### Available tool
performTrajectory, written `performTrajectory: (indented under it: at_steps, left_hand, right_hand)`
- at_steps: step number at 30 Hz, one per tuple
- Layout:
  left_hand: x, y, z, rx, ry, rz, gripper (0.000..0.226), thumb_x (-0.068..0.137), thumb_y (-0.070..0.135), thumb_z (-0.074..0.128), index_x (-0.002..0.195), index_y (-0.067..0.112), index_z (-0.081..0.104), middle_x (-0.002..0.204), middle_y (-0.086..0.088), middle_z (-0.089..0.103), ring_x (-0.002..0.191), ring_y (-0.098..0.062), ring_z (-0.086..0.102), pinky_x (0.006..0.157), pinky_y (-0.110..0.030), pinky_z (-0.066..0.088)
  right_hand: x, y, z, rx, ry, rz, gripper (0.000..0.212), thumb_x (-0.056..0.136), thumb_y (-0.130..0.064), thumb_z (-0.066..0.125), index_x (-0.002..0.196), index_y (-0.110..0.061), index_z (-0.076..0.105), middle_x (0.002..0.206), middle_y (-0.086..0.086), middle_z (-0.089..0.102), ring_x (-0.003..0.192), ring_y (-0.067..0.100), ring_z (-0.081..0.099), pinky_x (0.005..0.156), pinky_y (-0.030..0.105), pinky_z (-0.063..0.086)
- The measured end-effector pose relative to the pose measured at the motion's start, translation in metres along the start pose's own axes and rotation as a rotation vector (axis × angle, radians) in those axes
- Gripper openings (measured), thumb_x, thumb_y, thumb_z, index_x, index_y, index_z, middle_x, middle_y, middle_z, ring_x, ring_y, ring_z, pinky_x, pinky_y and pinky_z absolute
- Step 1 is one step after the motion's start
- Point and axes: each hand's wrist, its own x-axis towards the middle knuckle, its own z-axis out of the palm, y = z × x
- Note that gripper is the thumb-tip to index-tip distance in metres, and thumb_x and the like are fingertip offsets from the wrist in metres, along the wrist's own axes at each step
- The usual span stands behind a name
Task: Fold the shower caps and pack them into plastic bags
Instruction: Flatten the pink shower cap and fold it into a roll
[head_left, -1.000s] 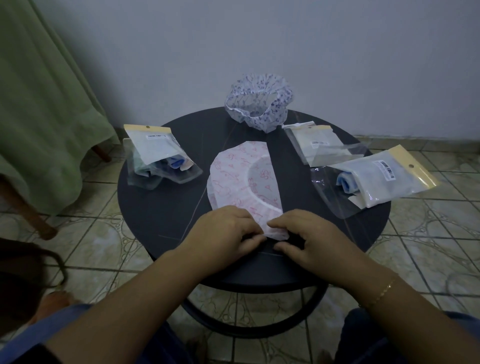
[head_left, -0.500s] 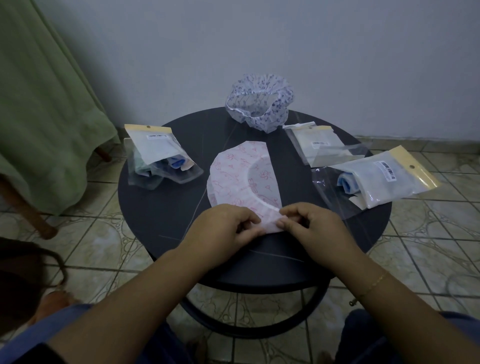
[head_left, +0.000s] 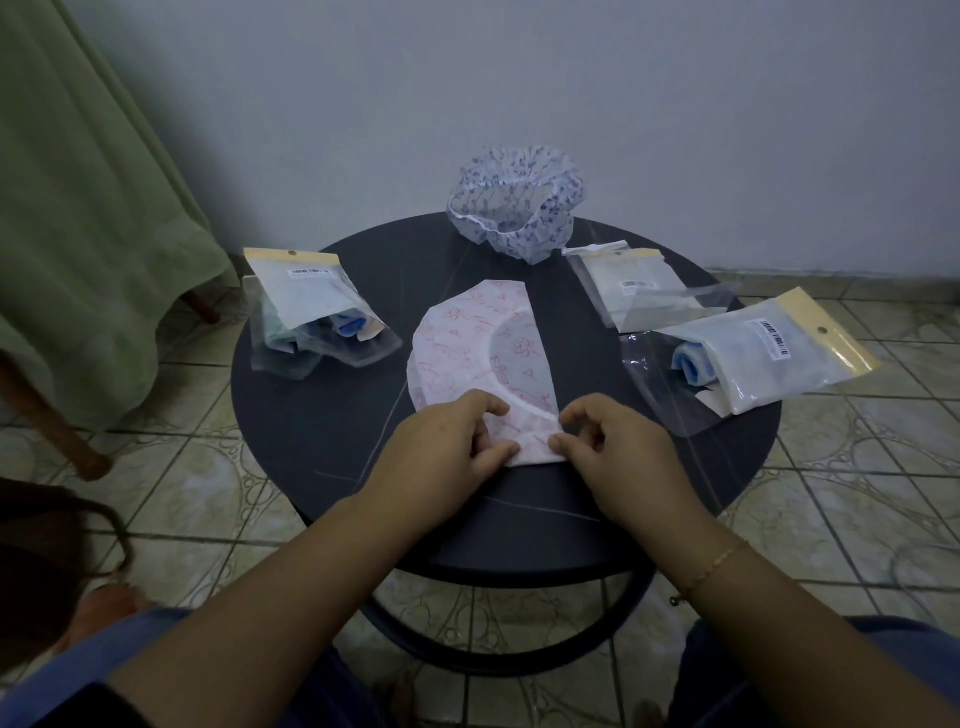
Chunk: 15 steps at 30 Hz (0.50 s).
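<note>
Nearest the camera: two bare forearms reach in over blue-clad knees, a thin gold bracelet (head_left: 716, 564) on the right wrist. Left hand (head_left: 441, 452) lies on the near end of the pink-patterned shower cap (head_left: 483, 348), fingers curled, thumb and fingertips pinching the cap's near edge. Right hand (head_left: 618, 452) sits just beside it, thumb and forefinger curled in and nipping the cap's near right corner. The cap is folded to a half-round shape and lies flat at the middle of the round dark table (head_left: 322, 415), its white elastic band showing as a curved line. Left of the cap, apart from it: a stack of clear plastic bags with yellow header cards (head_left: 306, 317), blue and green folded caps inside. Right of the cap, at the table's edge: a filled bag (head_left: 763, 348) holding a blue-and-white folded cap, lying on clear plastic. Behind that, flat empty-looking bags (head_left: 639, 286). Far edge of the table: an unfolded white cap with blue print (head_left: 519, 205), puffed up and open. Green cloth (head_left: 88, 208) hangs at left over a wooden leg; tiled floor; pale wall behind.
</note>
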Motion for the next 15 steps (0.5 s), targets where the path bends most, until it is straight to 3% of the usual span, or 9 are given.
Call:
performTrajectory:
  at_steps: [7,11,15]
  left_hand:
    - [-0.002,-0.012,-0.009,0.013,-0.087,0.081,0.038,0.09,0.022,0.058,0.125,0.033,0.048,0.098,0.023,0.042,0.08,0.007,0.047,0.07,-0.009,0.037]
    - [-0.002,-0.01,-0.015,0.109,-0.137,0.169,0.043,0.092,0.016,0.049,0.124,0.043,0.054,0.115,0.025,0.04,0.087,0.0,0.05,0.075,-0.018,0.039]
    - [-0.003,-0.002,-0.01,0.327,-0.103,0.308,0.042,0.088,0.047,0.038,0.125,0.039,0.058,0.12,0.011,0.053,0.089,-0.015,0.057,0.07,-0.029,0.045]
  right_hand:
    - [0.0,-0.002,-0.002,-0.176,-0.055,-0.052,0.014,0.091,-0.035,0.055,0.101,-0.03,0.064,0.088,-0.01,0.045,0.095,0.012,0.046,0.073,0.027,0.036]
    - [-0.002,-0.002,-0.002,-0.208,-0.046,-0.078,0.018,0.092,-0.036,0.053,0.103,-0.029,0.064,0.092,-0.008,0.047,0.099,0.013,0.046,0.075,0.027,0.038]
    - [-0.002,0.001,-0.001,-0.228,-0.03,-0.122,0.02,0.092,-0.036,0.052,0.104,-0.028,0.066,0.097,-0.006,0.053,0.101,0.011,0.045,0.079,0.028,0.041]
